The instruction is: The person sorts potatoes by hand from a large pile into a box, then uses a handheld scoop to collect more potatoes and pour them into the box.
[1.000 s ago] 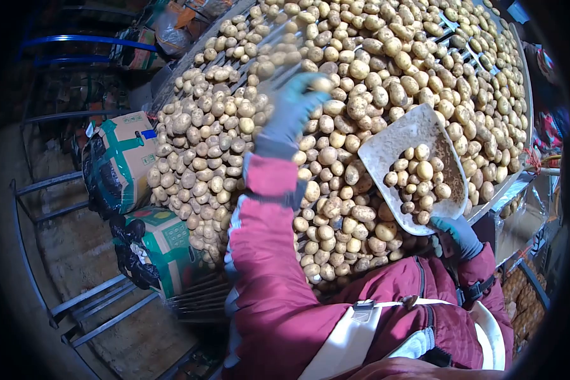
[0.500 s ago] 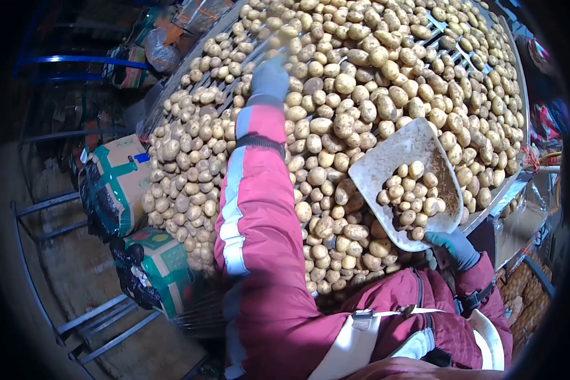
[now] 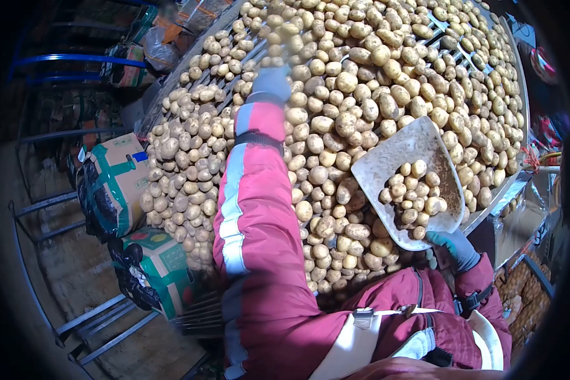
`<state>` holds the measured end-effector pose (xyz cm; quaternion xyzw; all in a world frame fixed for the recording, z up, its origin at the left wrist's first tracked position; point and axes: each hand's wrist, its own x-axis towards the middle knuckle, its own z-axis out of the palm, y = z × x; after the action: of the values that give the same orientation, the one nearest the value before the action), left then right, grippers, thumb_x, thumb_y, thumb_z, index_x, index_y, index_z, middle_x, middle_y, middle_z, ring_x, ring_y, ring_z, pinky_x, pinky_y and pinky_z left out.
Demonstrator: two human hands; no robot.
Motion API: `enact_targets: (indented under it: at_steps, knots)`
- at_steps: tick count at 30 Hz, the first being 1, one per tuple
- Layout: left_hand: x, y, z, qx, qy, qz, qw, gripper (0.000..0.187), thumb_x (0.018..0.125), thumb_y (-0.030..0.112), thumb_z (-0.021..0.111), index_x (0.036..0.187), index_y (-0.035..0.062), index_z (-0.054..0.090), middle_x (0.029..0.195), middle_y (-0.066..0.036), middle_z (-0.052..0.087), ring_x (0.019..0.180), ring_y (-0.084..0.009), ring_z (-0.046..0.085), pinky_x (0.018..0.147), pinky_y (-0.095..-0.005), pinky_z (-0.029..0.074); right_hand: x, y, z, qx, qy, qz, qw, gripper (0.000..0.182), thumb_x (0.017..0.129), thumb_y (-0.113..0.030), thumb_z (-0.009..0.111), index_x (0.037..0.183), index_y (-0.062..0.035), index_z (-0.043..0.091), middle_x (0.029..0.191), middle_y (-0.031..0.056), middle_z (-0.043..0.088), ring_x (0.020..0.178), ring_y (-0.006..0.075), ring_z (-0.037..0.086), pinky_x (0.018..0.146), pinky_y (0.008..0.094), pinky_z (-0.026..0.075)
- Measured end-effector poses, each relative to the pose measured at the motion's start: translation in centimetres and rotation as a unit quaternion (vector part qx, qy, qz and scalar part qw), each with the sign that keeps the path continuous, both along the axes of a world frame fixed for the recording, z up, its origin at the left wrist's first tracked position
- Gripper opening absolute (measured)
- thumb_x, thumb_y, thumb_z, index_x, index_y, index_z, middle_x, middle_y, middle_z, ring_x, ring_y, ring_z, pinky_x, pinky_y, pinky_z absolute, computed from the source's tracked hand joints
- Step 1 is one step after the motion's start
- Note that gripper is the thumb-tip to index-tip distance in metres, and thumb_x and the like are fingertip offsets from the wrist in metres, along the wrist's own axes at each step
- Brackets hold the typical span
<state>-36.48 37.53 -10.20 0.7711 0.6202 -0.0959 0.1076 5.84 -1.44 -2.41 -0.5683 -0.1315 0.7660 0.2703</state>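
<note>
My left hand (image 3: pixel 272 84), in a grey glove, reaches far over a thick layer of potatoes (image 3: pixel 345 82). Its fingers blur among potatoes beside a strip of bare slats. In my right hand (image 3: pixel 453 248), gloved in dark green, is the near end of a white, dirt-stained scoop (image 3: pixel 389 155). A heap of small potatoes (image 3: pixel 413 196) lies in the scoop, mostly toward my right hand. The scoop rests over the larger potatoes at the right of the layer.
Metal slats (image 3: pixel 250 60) show between potatoes on the sorting table. Taped cardboard boxes (image 3: pixel 125 180) with dark plastic stand along its left side. Metal rails (image 3: pixel 95 313) run low at the left. A netted sack (image 3: pixel 529 297) lies at the lower right.
My left hand has drawn back slightly toward me and stays blurred. The scoop in my right hand has hardly moved.
</note>
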Motion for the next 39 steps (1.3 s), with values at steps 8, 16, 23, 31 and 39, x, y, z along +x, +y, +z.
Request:
enact_targets:
  at_steps: [8, 16, 23, 31, 39]
  knots:
    - [-0.4, -2.1, 0.3, -0.023, -0.024, 0.000, 0.999, 0.032, 0.089, 0.024, 0.066, 0.119, 0.0177, 0.072, 0.116, -0.021, 0.071, 0.104, -0.0445, 0.068, 0.092, -0.0504, 0.055, -0.6, 0.4, 0.8, 0.012, -0.004, 0.015, 1.000, 0.040, 0.095, -0.013, 0.071, 0.132, 0.0005, 0.062, 0.119, 0.0063, 0.071, 0.107, 0.0188, 0.069, 0.092, 0.0323, 0.056]
    - [6.2, -14.8, 4.0, -0.044, -0.611, 0.186, 0.768, 0.037, 0.088, 0.028, 0.082, 0.112, 0.0028, 0.069, 0.098, -0.011, 0.072, 0.088, -0.0210, 0.067, 0.081, -0.0346, 0.055, -2.1, 1.4, 2.8, 0.022, 0.064, 0.022, 0.997, 0.045, 0.095, -0.013, 0.069, 0.137, 0.0002, 0.059, 0.128, 0.0065, 0.069, 0.110, 0.0189, 0.068, 0.096, 0.0330, 0.054]
    - [6.4, -25.5, 12.0, 0.046, -0.524, 0.108, 0.843, 0.055, 0.088, 0.027, 0.079, 0.134, 0.0026, 0.061, 0.130, -0.018, 0.061, 0.125, -0.0331, 0.057, 0.110, -0.0417, 0.045, -1.6, 0.7, 1.6, 0.010, 0.111, 0.015, 0.994, 0.043, 0.097, -0.016, 0.069, 0.135, 0.0011, 0.058, 0.123, 0.0094, 0.070, 0.109, 0.0224, 0.069, 0.096, 0.0364, 0.056]
    - [-5.5, -28.1, 0.9, 0.164, -0.144, 0.238, 0.947, 0.069, 0.092, 0.042, 0.070, 0.146, 0.0038, 0.051, 0.149, -0.026, 0.048, 0.137, -0.0421, 0.046, 0.116, -0.0518, 0.036, -0.7, 0.3, 0.7, 0.035, 0.064, 0.061, 0.995, 0.039, 0.095, -0.014, 0.068, 0.130, 0.0008, 0.062, 0.119, 0.0077, 0.071, 0.106, 0.0207, 0.069, 0.095, 0.0339, 0.054]
    - [9.9, -26.6, 4.4, 0.116, -0.118, 0.064, 0.984, 0.067, 0.086, 0.042, 0.072, 0.143, 0.0115, 0.055, 0.155, -0.020, 0.042, 0.141, -0.0441, 0.037, 0.117, -0.0578, 0.032, -0.7, -0.7, 1.3, -0.017, 0.056, 0.057, 0.997, 0.036, 0.095, -0.013, 0.066, 0.128, 0.0009, 0.063, 0.116, 0.0081, 0.072, 0.100, 0.0196, 0.071, 0.087, 0.0310, 0.057]
